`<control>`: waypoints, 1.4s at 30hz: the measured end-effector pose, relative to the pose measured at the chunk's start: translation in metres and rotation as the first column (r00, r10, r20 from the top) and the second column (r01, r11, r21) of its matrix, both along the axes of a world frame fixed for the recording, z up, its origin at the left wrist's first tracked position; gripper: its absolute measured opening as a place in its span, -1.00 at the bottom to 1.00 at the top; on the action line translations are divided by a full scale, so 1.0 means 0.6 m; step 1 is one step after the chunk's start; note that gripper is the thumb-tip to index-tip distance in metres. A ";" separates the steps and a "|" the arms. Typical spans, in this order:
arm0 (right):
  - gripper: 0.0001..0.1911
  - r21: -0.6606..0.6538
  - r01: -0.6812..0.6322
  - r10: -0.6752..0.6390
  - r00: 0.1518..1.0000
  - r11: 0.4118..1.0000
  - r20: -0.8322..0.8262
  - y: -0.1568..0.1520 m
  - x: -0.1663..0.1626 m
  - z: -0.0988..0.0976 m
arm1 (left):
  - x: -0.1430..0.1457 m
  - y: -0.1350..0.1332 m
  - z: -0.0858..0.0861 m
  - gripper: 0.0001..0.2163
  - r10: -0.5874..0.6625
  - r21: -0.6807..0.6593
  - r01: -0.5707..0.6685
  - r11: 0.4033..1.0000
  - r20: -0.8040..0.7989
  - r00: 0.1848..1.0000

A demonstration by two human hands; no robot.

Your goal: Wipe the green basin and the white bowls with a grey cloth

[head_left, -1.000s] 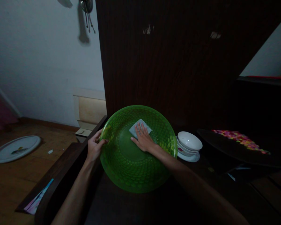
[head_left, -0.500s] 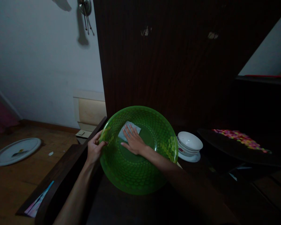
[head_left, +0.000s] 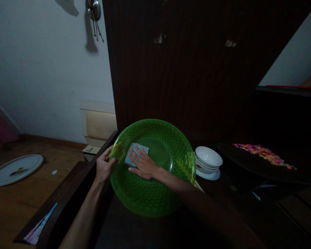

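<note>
A large green plastic basin (head_left: 155,152) with a scaly pattern tilts toward me at the middle of the view. My left hand (head_left: 104,164) grips its left rim, thumb on the inner side and the other fingers partly hidden behind. Inside, a pale grey cloth (head_left: 129,158) lies against the left part of the inner wall and bottom. Flat on this cloth presses my right hand (head_left: 143,164), its fingers stretched out and slightly spread.
To the basin's right, a stack of white bowls (head_left: 209,157) stands on a white plate (head_left: 209,174). Light sticks (head_left: 199,186) poke out beside the basin. A dark wooden panel (head_left: 171,79) rises behind. On the left floor lies a round whitish lid-like disc (head_left: 5,174).
My right hand and the cloth have slid left and a little down along the basin's inside. My left hand keeps its hold on the rim.
</note>
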State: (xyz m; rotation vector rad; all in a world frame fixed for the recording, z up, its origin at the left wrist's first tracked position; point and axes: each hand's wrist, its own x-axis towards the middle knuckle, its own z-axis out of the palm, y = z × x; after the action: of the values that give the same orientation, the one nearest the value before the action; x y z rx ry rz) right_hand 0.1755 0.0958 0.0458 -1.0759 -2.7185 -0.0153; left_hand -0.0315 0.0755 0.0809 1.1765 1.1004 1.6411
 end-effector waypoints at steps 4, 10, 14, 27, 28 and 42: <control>-0.22 -0.021 -0.046 0.047 0.999 0.999 0.027 -0.006 0.007 -0.004 | 0.000 0.004 -0.006 -0.46 -0.010 -0.010 0.010 1.000 -0.009 1.000; -0.25 -0.031 -0.133 0.135 0.989 0.991 0.065 -0.018 0.017 -0.014 | -0.001 0.006 -0.008 -0.47 0.015 0.000 -0.015 1.000 -0.016 1.000; -0.26 -0.036 -0.170 0.172 0.982 0.985 0.082 -0.027 0.023 -0.021 | -0.001 0.007 -0.009 -0.43 0.006 -0.006 -0.006 1.000 -0.022 1.000; -0.30 -0.158 -0.231 0.248 0.964 0.960 0.098 -0.051 0.056 -0.029 | -0.003 0.007 -0.008 -0.42 0.017 -0.015 -0.018 1.000 -0.043 0.999; -0.29 -0.165 -0.235 0.253 0.962 0.958 0.099 -0.053 0.059 -0.031 | -0.003 0.007 -0.008 -0.43 0.018 -0.016 -0.019 1.000 -0.045 0.999; -0.28 -0.022 -0.187 0.188 0.976 0.982 0.108 -0.035 0.048 -0.022 | -0.007 0.006 -0.008 -0.40 0.040 0.010 -0.040 0.999 -0.075 0.996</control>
State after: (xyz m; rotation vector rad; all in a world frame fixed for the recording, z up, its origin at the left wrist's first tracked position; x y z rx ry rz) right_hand 0.2042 0.0747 0.0328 -0.8402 -2.9114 -0.0284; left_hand -0.0359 0.0793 0.0759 1.2374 1.1719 1.6450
